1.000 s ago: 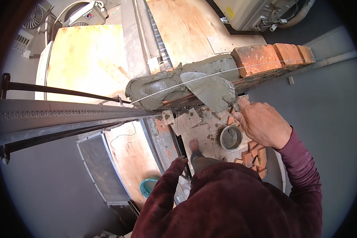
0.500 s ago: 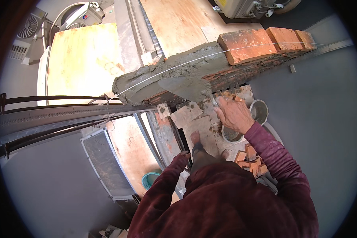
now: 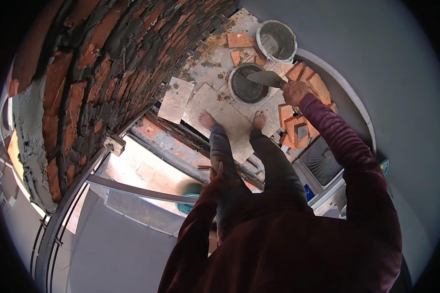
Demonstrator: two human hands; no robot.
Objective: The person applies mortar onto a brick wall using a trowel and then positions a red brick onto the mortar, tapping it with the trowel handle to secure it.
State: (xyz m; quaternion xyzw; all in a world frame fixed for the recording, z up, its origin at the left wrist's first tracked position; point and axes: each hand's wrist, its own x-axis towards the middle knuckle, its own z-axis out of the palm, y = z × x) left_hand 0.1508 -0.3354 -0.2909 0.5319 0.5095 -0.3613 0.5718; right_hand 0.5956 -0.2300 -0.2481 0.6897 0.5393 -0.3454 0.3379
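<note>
My right hand (image 3: 296, 93) is closed round the handle of a trowel (image 3: 266, 78). Its grey blade points left, over a round bucket (image 3: 260, 101) with dark wet mortar inside; the tip reaches the mortar or lies just above it. On my left thigh rests my left hand (image 3: 217, 179), empty, with thumb and fingers stretched out. Orange bricks (image 3: 295, 128) are heaped just below my right hand. At the left rises a brick wall (image 3: 100, 63) with grey mortar smeared between its courses.
Beyond the mortar bucket stands another bucket (image 3: 293, 47) with grey residue. Brick pieces (image 3: 239, 40) lie on the board floor near the wall. My bare feet (image 3: 207, 119) stand on boards beside a gap. A fan unit (image 3: 322, 161) is at right, a teal bucket (image 3: 186, 209) lower down.
My view has swung down and right from the wall top to the floor. My right hand has brought the trowel from the mortar bed to the bucket. My left hand now lies on my thigh.
</note>
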